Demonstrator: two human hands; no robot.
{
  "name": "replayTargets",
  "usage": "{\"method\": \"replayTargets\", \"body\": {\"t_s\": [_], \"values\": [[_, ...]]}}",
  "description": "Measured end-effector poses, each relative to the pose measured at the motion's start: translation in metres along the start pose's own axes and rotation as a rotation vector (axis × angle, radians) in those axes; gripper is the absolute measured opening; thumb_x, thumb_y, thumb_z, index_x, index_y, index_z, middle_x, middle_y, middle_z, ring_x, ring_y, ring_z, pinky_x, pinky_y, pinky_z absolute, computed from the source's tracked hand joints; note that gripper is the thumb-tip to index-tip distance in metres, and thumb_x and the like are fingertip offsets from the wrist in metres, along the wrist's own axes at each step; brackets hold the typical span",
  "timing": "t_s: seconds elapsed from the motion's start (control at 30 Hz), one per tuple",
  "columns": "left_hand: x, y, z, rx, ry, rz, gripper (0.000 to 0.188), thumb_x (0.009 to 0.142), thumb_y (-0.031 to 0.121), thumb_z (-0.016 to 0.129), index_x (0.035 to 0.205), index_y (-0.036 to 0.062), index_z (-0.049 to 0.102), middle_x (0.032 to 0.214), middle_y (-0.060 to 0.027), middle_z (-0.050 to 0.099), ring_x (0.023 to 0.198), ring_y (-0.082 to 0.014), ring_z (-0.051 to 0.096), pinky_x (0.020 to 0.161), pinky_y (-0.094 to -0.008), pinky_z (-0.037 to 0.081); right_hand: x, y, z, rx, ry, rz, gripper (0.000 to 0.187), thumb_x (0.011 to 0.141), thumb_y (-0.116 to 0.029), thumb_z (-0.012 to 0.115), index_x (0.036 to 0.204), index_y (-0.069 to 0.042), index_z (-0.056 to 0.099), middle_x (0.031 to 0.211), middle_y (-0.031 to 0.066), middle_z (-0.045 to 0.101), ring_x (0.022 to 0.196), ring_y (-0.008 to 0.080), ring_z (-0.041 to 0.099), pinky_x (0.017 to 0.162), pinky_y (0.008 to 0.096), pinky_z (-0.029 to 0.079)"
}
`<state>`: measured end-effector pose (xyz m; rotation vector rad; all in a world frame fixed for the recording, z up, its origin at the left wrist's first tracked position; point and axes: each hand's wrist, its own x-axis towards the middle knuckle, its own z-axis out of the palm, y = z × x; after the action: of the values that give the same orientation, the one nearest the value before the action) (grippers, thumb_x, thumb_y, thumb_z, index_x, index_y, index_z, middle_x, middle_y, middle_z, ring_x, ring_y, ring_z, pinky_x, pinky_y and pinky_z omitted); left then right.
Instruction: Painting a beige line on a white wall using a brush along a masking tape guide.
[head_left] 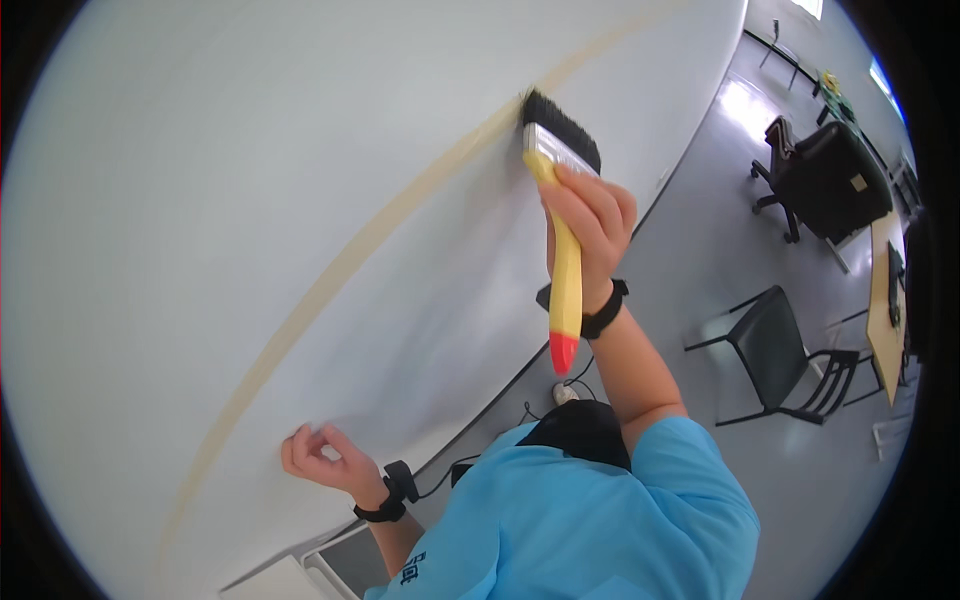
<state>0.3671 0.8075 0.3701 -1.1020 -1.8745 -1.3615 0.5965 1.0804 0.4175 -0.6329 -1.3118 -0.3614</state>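
A flat paintbrush with black bristles [563,132] and a yellow, red-tipped handle [566,275] is in my right hand [595,215], which is closed round it near the metal band. One corner of the bristles meets a tan strip [345,262] that runs as a long curve over the white wall [200,180]. Lower down, my left hand [328,462] is held close to the wall, its fingers loosely curled, a gap between thumb and fingers, nothing visible in it. Black bands with a small device circle both wrists.
Right of the wall, a black chair [775,350] stands on the grey floor [690,260], with an office chair [825,180] farther off beside a wooden desk [884,290]. A dark cable [436,487] runs from my left wrist. A pale boxy object [285,582] lies below my left hand.
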Motion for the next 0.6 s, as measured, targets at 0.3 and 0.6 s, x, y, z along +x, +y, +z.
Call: {"method": "replayTargets", "body": {"t_s": [0.3,0.6], "values": [[0.005,0.008,0.013,0.181,0.089,-0.015,0.023,0.088,0.003,0.055,0.11,0.0021,0.048,0.119,-0.0145,0.037,0.087,-0.0184,0.046,0.068,-0.0286,0.043,0.009,0.004,-0.01,0.182,-0.192,-0.374,0.032,0.077,-0.022,0.073,0.103,-0.038,0.065,0.113,-0.017,0.063,0.096,0.0094,0.055,0.068,0.0242,0.035],[0.004,0.007,0.01,0.189,0.068,-0.063,0.023,0.09,0.003,0.054,0.111,0.0027,0.046,0.122,-0.0142,0.034,0.088,-0.0173,0.046,0.073,-0.0285,0.044,0.053,0.012,-0.04,0.76,-0.314,0.108,0.026,0.07,-0.005,0.075,0.094,-0.008,0.067,0.096,0.003,0.07,0.075,0.0191,0.06,0.07,0.0281,0.048]]}}
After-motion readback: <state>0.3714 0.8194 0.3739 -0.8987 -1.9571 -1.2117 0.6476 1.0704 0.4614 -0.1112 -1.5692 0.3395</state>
